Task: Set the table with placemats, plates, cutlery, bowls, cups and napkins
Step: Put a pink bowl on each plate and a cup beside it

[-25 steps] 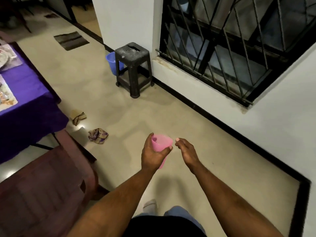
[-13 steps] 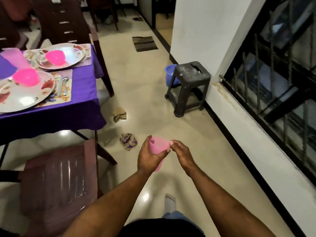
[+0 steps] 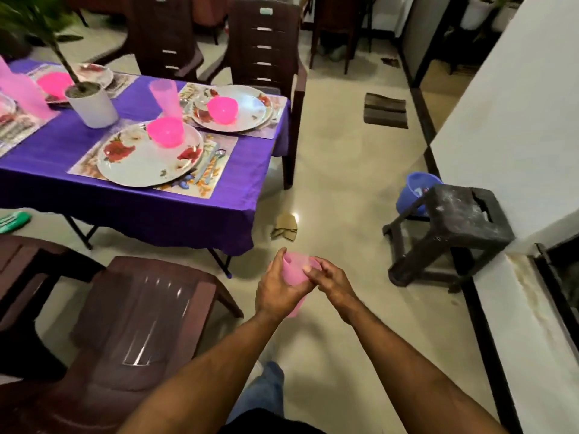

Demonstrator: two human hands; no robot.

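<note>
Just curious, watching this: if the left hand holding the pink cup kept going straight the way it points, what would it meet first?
Probably nothing soon. The left hand, gripping the pink cup, points over bare floor toward a crumpled brown cloth lying below. The purple-clothed table sits off to its left; depth is unclear.

Head-worn wide view, forward and down, near the hands, table [image 3: 134, 195] beyond.

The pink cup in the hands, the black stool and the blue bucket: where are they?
pink cup [image 3: 294, 270], head view: side wall below the rim.
black stool [image 3: 460, 211], head view: dusty seat top.
blue bucket [image 3: 410, 192], head view: outer wall behind the stool.
</note>
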